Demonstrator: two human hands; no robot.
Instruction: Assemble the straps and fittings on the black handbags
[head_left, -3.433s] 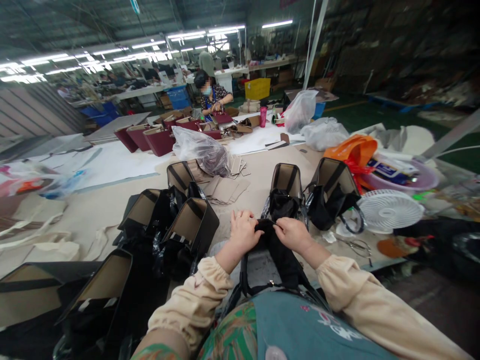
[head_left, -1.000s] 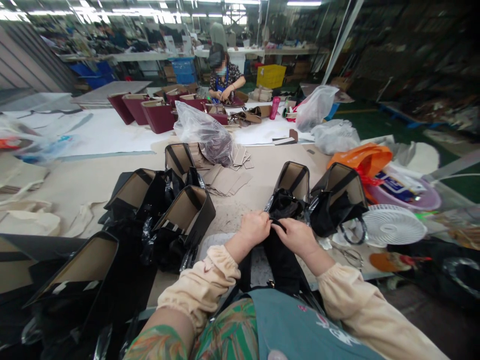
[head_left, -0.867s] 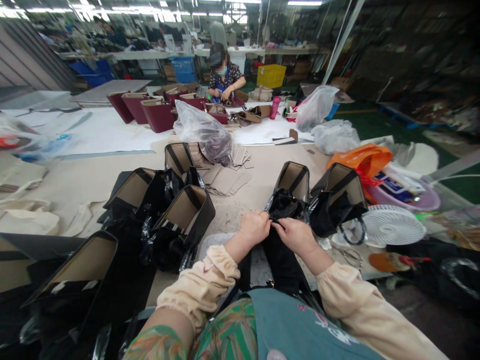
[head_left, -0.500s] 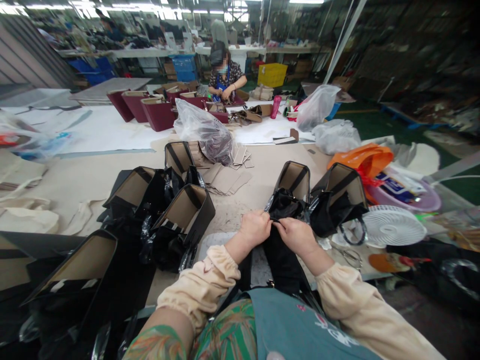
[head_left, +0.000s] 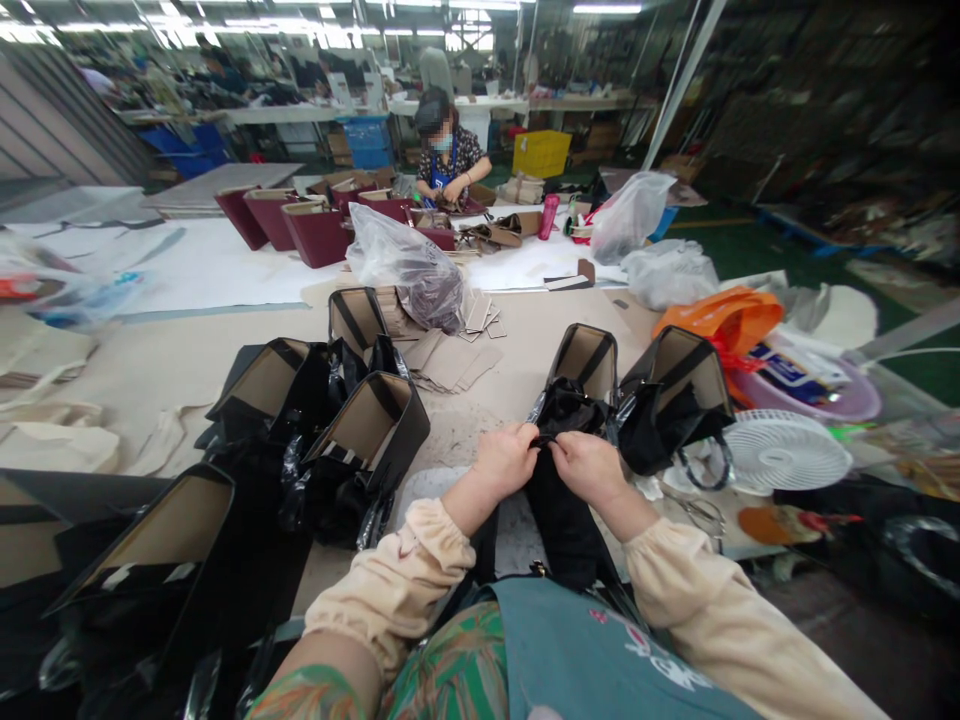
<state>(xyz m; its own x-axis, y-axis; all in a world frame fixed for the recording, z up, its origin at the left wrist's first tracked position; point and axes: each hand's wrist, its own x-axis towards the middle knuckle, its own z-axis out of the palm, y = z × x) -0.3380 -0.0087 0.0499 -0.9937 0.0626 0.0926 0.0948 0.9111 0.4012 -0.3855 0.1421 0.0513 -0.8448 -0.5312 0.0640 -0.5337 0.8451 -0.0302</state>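
Note:
A black bag [head_left: 564,525] lies in front of me, running from my lap onto the table edge. My left hand [head_left: 508,458] and my right hand [head_left: 589,465] are side by side at its far end, both with fingers closed, pinching the black material there. Just beyond my hands stand two open black bags [head_left: 586,370] with tan lining. Several more open black bags [head_left: 365,430] stand to the left of my hands.
A white fan [head_left: 784,452] and scissors [head_left: 697,510] lie to the right, with an orange plastic bag [head_left: 721,315] behind. A clear bag [head_left: 409,270] and cardboard pieces [head_left: 454,360] sit mid-table. A co-worker [head_left: 448,155] sits beyond maroon bags [head_left: 315,232].
Since 3.4 s ago the view has tilted and my hands have closed tighter together on the bag's end. Over the last second they have barely moved.

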